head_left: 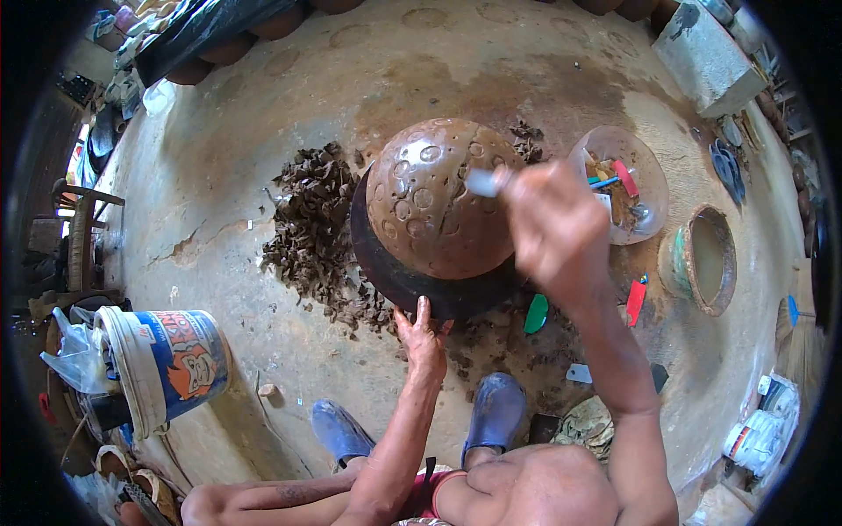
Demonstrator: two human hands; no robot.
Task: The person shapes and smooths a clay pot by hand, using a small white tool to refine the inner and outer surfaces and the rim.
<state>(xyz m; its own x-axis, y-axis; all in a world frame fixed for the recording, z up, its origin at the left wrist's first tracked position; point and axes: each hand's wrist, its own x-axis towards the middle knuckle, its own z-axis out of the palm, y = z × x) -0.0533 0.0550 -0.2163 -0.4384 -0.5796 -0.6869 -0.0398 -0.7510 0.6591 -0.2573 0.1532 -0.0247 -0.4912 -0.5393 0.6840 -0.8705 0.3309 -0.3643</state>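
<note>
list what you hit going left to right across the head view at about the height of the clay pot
pile of clay scraps → round clay pot on its dark base → right hand with a small tool → clear bowl of tools → clay ring pot
</note>
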